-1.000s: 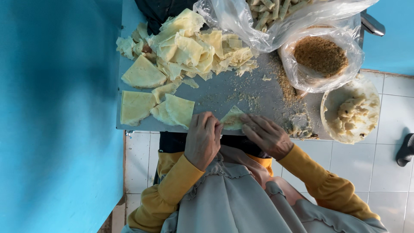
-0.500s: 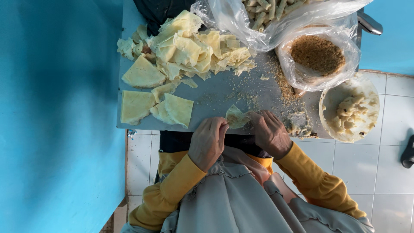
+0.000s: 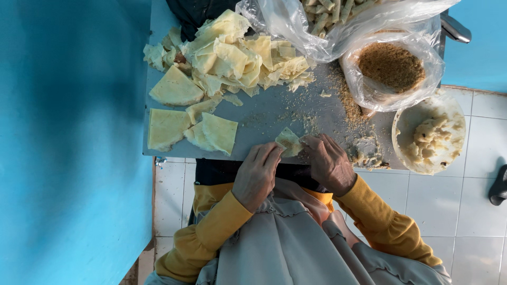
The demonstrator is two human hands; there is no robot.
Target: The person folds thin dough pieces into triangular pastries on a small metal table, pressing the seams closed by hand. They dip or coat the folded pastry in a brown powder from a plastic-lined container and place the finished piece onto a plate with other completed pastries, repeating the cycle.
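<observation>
I am looking down from the head camera, and I am taking the grey rectangular work board (image 3: pixel 274 113) as my landmark for everything. At its near edge, about the middle, my left hand (image 3: pixel 257 176) and my right hand (image 3: pixel 329 164) are both working on one small pale yellow folded pastry sheet (image 3: pixel 289 141). The left fingers are curling around the sheet's left corner and pinching it; the right fingertips are pressing on its right side, bent and gripping it too. The sheet is lying on the board, touching both hands, with the two hands just apart from each other.

On the board's far left part a loose heap of torn pale yellow pastry sheets (image 3: pixel 232 55) is piling up, and nearer the left edge a few flat triangular pastry pieces (image 3: pixel 174 89) are lying singly, well apart from the hands. Over the board's far right corner a clear plastic bag of pale rolled sticks (image 3: pixel 330 13) is spreading, and just beside it, at the board's right edge, a clear plastic bag of brown crumbs (image 3: pixel 391 66) is sitting open. Brown crumbs are scattering over the board's right part, close to my right hand. Off the board's right edge, just beside it, a round white bowl (image 3: pixel 406 153) with lumps of pale filling is standing over the white tiled floor (image 3: pixel 475 211). Yellow sleeves (image 3: pixel 222 227) are covering both my forearms below the board's near edge
</observation>
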